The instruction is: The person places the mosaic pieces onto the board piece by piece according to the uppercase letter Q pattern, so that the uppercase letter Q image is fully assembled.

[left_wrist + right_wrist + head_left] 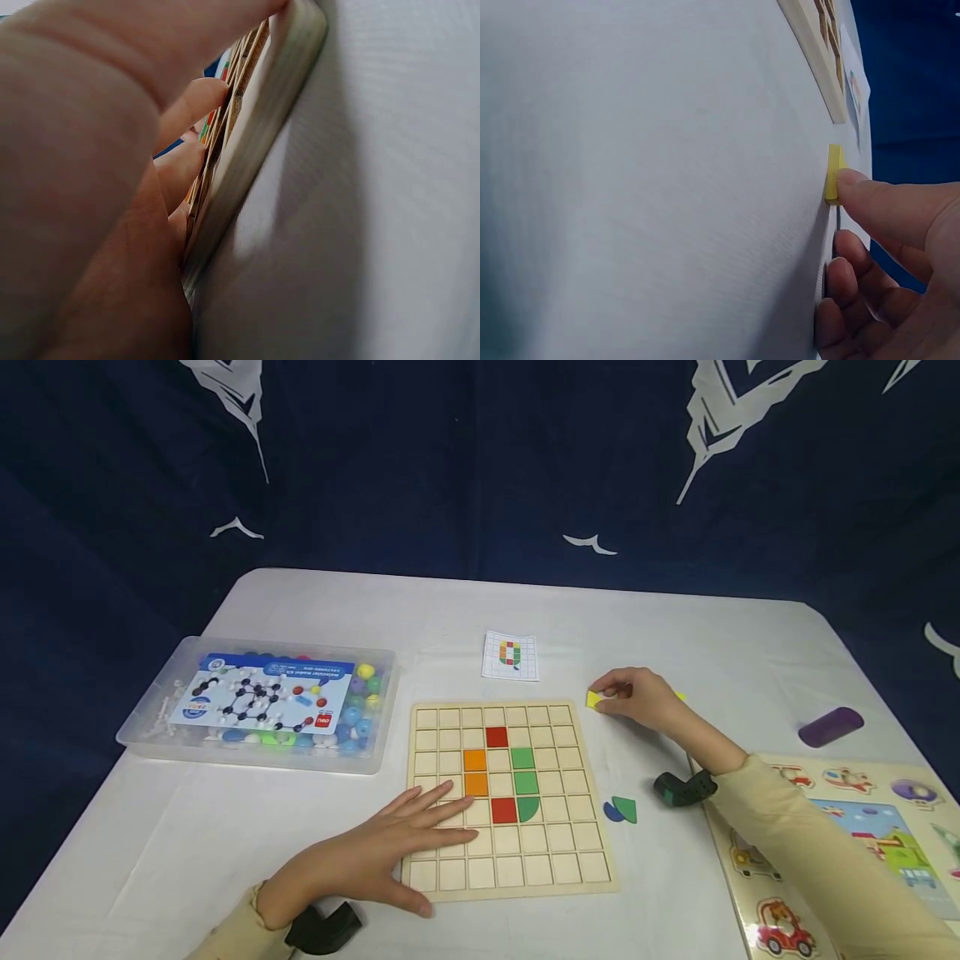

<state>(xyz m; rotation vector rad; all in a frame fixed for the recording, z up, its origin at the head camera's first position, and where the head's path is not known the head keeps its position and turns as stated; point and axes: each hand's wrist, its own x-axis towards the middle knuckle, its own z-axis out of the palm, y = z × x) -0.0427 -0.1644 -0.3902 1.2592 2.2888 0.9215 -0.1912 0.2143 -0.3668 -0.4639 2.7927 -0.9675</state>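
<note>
The right hand (637, 697) is pinching a yellow piece (593, 699) between thumb and fingertips, just outside the far right corner of the grid board (525, 894); the board is lying to the left of the piece and toward the person. In the right wrist view, the piece is showing a narrow edge with its longer side running roughly toward the board's corner; whether it is touching the cloth cannot be told. The right hand is standing nearer to that corner, while the left hand (397, 843) is resting with fingers spread over the near left cells, its thumb lying at the near edge. Inside the grid, red squares (497, 737), orange squares (475, 761), green squares (522, 758) and a green quarter-round (528, 809) are occupying cells around a bare middle. A pattern card (510, 656) is lying beyond the board. The white tablecloth (675, 618) is supporting everything, with a clear plastic case (247, 762) sitting to the left, a purple cylinder (831, 727) lying to the right, and a dark blue curtain (450, 468) hanging behind.
</note>
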